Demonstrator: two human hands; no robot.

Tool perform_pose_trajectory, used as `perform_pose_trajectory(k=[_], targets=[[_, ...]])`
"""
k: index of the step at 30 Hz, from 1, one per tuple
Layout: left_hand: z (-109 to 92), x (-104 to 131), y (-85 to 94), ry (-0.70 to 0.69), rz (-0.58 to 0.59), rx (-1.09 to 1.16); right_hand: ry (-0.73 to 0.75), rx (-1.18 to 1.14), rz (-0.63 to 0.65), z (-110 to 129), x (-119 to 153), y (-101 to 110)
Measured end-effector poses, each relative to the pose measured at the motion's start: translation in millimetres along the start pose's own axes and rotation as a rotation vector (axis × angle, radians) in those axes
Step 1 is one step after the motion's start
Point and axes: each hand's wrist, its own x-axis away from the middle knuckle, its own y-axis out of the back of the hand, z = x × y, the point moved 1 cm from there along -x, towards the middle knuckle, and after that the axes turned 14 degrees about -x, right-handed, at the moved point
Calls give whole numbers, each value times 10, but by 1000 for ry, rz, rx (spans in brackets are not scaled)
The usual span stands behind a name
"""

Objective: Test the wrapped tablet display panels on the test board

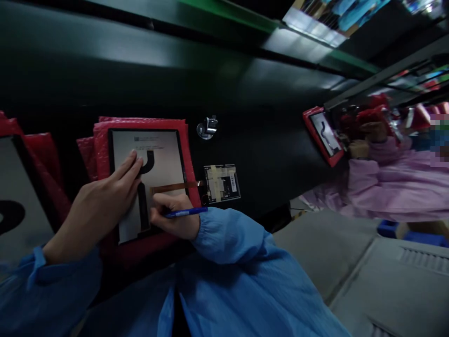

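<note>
A flat display panel (164,164) lies back side up on red bubble-wrap bags (185,154). Its pale back carries small print and a black curved strip (150,161). My left hand (105,201) rests flat on the panel's left part, fingers stretched out and together. In my right hand (177,217) is a blue pen (185,212), gripped as for writing, its tip hidden by the fingers near the panel's lower middle. A brown ribbon cable (175,186) runs from the panel to a small circuit board (222,183) on its right.
A metal fitting (207,128) stands on the dark table (266,140) beyond the board. Another panel (21,187) on red wrap lies at the left. To the right, a person in a pink sleeve (379,180) works beside a wrapped panel (325,133).
</note>
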Motion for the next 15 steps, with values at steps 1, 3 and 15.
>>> perform_pose_trajectory(k=[1, 3, 15], targets=[[14, -2, 5, -6, 11, -54, 2, -62, -17, 5, -1, 16], [47, -16, 36, -82, 32, -172, 21, -180, -30, 38, -12, 77], [-84, -172, 114, -115, 142, -268, 267, 416, -127, -127, -188, 1142]])
